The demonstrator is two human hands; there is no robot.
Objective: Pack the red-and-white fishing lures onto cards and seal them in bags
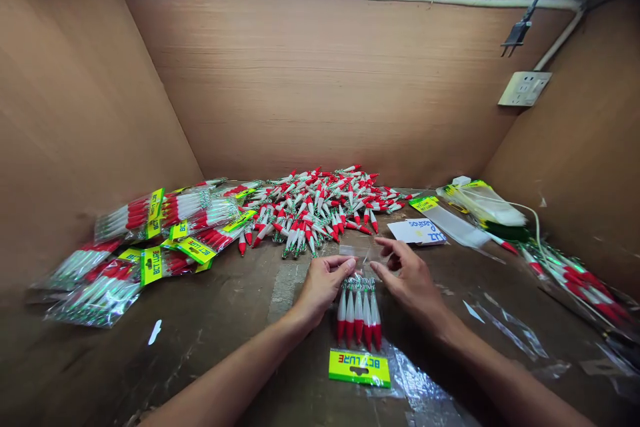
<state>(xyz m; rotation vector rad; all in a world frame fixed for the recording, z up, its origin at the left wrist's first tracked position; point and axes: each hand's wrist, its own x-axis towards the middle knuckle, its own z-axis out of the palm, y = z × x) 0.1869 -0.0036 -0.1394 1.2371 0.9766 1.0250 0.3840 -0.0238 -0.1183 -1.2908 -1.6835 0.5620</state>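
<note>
In front of me lies a clear plastic bag with its yellow-green printed header toward me. Inside it several red-and-white fishing lures sit side by side, red tips pointing at me and hooked ends away. My left hand pinches the far left part of the bag between thumb and fingers. At the bag's far right side is my right hand, its thumb and fingers apart and curved close to the film; whether they touch it is hard to see.
A big heap of loose lures lies at the back. Filled packets are piled on the left. Flat bags, a handwritten card and more lures lie to the right. A plug hangs above.
</note>
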